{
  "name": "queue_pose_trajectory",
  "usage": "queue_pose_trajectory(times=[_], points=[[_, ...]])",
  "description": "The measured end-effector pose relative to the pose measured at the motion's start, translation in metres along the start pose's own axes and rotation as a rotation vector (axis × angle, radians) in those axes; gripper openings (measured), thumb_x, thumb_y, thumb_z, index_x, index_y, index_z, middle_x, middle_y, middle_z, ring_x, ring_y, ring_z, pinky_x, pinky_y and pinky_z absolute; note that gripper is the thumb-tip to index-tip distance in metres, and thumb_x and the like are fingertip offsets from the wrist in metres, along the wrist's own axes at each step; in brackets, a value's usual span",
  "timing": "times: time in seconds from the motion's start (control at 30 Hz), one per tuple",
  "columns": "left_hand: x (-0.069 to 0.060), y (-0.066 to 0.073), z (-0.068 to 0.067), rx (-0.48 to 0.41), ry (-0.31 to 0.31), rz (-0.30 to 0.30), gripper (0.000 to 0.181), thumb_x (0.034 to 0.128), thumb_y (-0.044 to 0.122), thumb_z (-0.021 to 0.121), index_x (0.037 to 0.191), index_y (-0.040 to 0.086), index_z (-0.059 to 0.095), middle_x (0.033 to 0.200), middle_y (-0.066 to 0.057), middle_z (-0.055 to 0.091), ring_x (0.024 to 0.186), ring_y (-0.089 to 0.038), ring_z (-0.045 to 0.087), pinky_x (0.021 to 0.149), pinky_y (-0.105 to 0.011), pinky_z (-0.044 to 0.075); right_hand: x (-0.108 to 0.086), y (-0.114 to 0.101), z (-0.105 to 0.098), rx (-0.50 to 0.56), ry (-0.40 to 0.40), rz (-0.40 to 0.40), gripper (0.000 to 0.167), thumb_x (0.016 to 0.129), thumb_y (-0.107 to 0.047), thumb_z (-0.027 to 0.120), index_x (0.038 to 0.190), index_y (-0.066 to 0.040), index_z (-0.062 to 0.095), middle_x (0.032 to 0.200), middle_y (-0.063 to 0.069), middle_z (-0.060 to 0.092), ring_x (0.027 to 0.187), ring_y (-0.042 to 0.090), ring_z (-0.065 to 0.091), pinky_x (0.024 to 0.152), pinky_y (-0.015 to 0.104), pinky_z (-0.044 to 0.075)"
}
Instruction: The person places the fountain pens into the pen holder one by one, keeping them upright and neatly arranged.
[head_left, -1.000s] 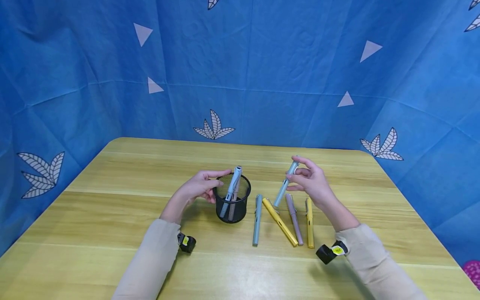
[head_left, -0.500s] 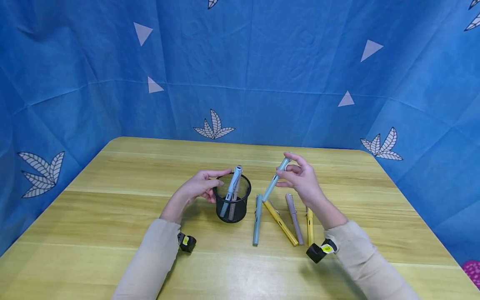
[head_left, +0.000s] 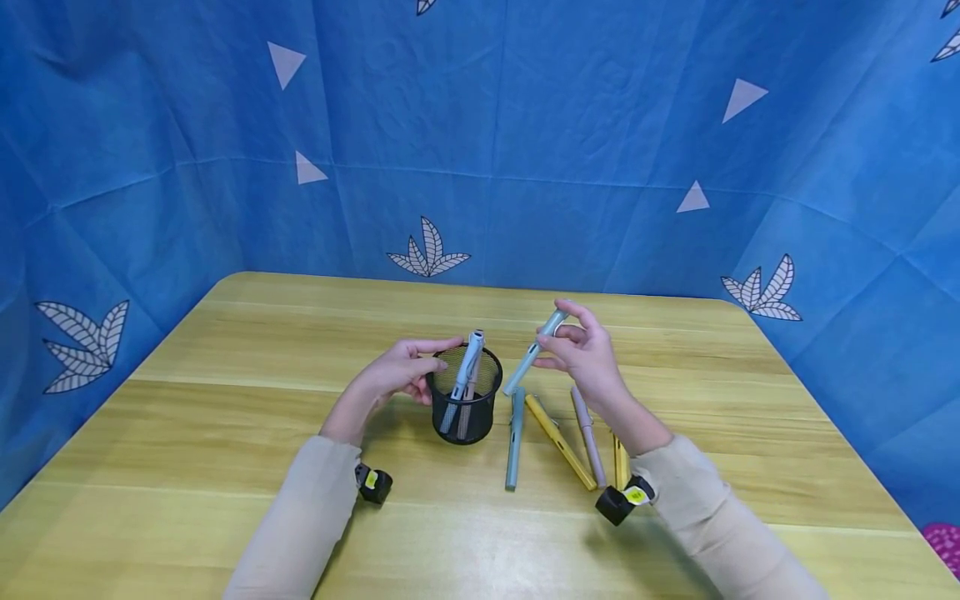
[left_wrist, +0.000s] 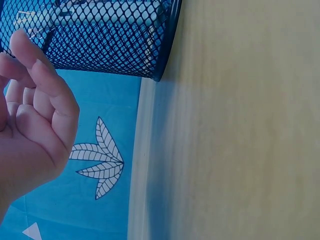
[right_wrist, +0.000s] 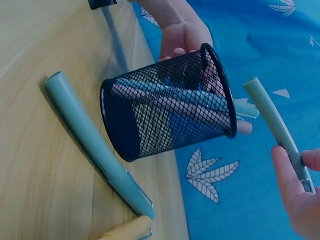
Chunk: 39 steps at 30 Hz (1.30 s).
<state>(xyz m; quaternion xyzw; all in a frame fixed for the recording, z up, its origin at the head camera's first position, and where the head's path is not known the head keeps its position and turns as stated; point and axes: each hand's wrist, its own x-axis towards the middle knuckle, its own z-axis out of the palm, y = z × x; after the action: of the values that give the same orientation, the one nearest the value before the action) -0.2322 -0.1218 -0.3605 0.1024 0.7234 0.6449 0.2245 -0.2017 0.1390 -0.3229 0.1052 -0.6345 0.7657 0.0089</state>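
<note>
The left hand (head_left: 401, 371) grips the left side of the round black wire-mesh cup (head_left: 483, 421) at its rim, fingers bent. The right hand (head_left: 588, 358) pinches a slim pale-blue plastic pen (head_left: 523, 365), tilted, its lower end just right of the cup. Since the earlier frames, right hand and pen have shifted left, nearer the cup; left hand and cup have stayed put.

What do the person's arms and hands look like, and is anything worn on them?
Both forearms are in plain beige sleeves, the left sleeve and the right sleeve. The left hand and right hand are without gloves. Each wrist carries a small black camera, left and right, with a yellow label too small to read. I can't make out any cables.
</note>
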Motion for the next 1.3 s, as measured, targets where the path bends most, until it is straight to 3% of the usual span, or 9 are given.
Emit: queue_pose_trajectory(times=[0.43,0.93,1.3], points=[[0.000,0.001,-0.001,-0.005,-0.022,0.011,0.048,0.0838,0.007,0.054,0.130,0.018,0.048,0.043,-0.001,0.039,0.040,-0.013,0.052,0.050,-0.032,0.052,0.003,0.005,0.019,0.059,0.027,-0.026,0.058,0.083,0.011,0.051,0.134,-0.005,0.029,0.083,0.007,0.054,0.081,0.017,0.062,0.066,0.036,0.053],[0.000,0.001,-0.001,-0.011,-0.032,0.014,0.048,0.0847,0.008,0.054,0.131,0.017,0.047,0.042,0.000,0.040,0.040,-0.014,0.052,0.051,-0.033,0.053,0.004,0.021,0.038,0.061,0.034,-0.069,0.072,0.082,0.014,0.051,0.137,-0.019,0.019,0.087,0.008,0.056,0.069,0.015,0.060,0.063,0.040,0.053],[0.000,0.001,-0.001,-0.003,-0.024,0.018,0.047,0.0857,0.008,0.053,0.131,0.018,0.048,0.043,0.000,0.040,0.040,-0.013,0.052,0.049,-0.031,0.052,0.005,0.026,0.043,-0.057,0.000,-0.160,0.070,0.080,0.013,0.055,0.135,-0.016,0.022,0.093,0.017,0.056,0.072,0.017,0.060,0.062,0.040,0.053]])
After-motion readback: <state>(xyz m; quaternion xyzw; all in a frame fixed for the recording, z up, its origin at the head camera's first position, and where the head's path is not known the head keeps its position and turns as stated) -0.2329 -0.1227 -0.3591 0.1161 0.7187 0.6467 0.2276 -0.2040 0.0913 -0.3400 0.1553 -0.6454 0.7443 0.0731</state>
